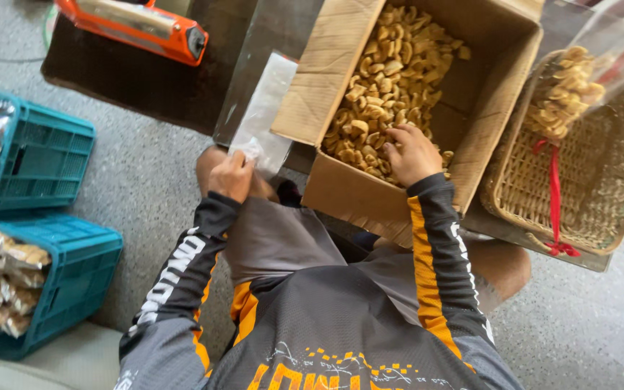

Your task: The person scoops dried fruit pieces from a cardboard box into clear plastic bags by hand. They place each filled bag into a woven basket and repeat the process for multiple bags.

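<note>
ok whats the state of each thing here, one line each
cardboard box: flaps open, part full of fried snacks
right hand: down in the snacks, fingers curled
left hand: pinching an empty clear bag
wicker basket: holds one filled bag
upper teal crate: holds packed bags
lower teal crate: full of packed bags
orange sealer: arm closed

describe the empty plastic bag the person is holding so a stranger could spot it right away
Start at the big open cardboard box of tan fried snacks in the middle. Just off its left flap, the left hand pinches the bottom of a flat, clear plastic bag that stands up along the flap. Unlike the filled bag over the wicker basket, it is empty.
</note>
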